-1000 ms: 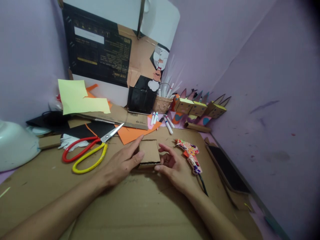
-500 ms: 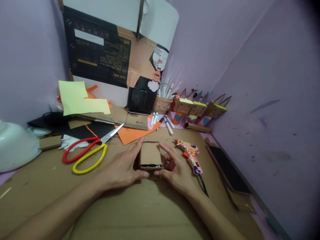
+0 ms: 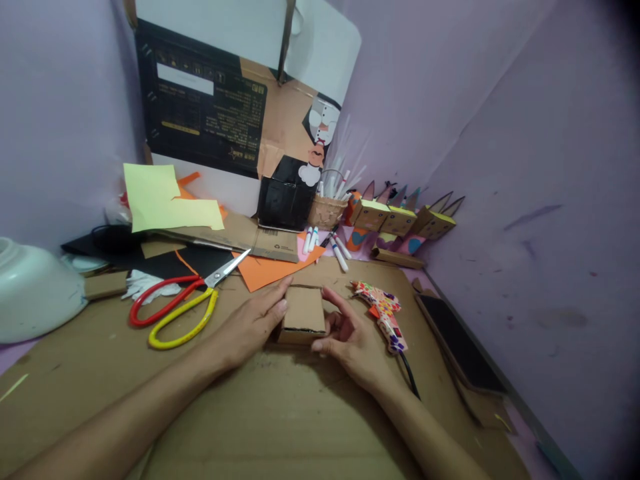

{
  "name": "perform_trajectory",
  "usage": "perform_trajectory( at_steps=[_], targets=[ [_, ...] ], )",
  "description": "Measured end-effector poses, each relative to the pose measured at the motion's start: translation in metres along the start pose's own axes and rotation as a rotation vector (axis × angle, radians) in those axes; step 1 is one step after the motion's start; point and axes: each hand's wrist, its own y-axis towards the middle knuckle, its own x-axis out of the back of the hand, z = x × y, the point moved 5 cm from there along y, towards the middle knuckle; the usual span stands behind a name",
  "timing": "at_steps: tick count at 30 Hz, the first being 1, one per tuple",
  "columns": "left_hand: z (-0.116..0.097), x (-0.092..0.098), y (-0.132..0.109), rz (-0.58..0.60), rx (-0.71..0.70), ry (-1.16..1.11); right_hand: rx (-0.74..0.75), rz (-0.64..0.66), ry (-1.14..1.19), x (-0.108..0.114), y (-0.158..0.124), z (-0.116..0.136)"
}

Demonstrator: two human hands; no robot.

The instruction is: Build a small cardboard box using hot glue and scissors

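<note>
Cardboard box (image 3: 304, 310), 2 hands (image 3: 253, 327) (image 3: 355, 343) around it, left thumb (image 3: 278, 311) shifted higher.

Viewed from my remote seat: box (image 3: 303, 310) in brown cardboard, matt, top smooth, cut edge rough. Tabletop (image 3: 280, 417) also cardboard, matt, lightly marked. Scissors (image 3: 212, 280) pair shiny metal blades (image 3: 229, 268) with glossy, plastic-looking handles (image 3: 183, 309). Glue gun (image 3: 384, 307) smooth, plastic-looking, patterned; cord (image 3: 410, 375) rubbery. Yellow sheet (image 3: 150, 200) and orange sheet (image 3: 273, 268) matt paper. Carton (image 3: 200, 97) printed, smooth; black panel (image 3: 284, 205) glossy. Bowl (image 3: 37, 293) hard, glossy; I cannot tell ceramic from plastic. Basket (image 3: 327, 211) rough. Wall (image 3: 525, 267) matt, scuffed.
</note>
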Motion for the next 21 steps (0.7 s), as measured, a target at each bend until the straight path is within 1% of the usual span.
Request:
perform_trajectory(
  at_steps=[4, 8, 10, 13, 15, 21],
  targets=[
    [-0.001, -0.002, 0.000, -0.005, -0.027, 0.033, 0.010, -0.021, -0.022, 0.001, 0.001, -0.002],
    [-0.003, -0.001, 0.001, -0.016, -0.032, 0.048, 0.018, -0.006, -0.029, 0.001, 0.000, -0.003],
    [-0.004, 0.000, 0.001, -0.015, -0.027, 0.046, 0.077, -0.003, -0.059, 0.001, -0.001, 0.001],
    [-0.003, 0.001, 0.000, -0.004, -0.021, 0.036, 0.245, -0.011, -0.147, 0.001, -0.004, 0.010],
    [-0.003, 0.002, 0.000, -0.007, -0.017, 0.032, 0.315, -0.008, -0.190, 0.000, -0.006, 0.013],
    [-0.006, 0.001, 0.000, -0.020, -0.032, 0.031, 0.318, 0.002, -0.205, 0.000, -0.007, 0.013]
  ],
)
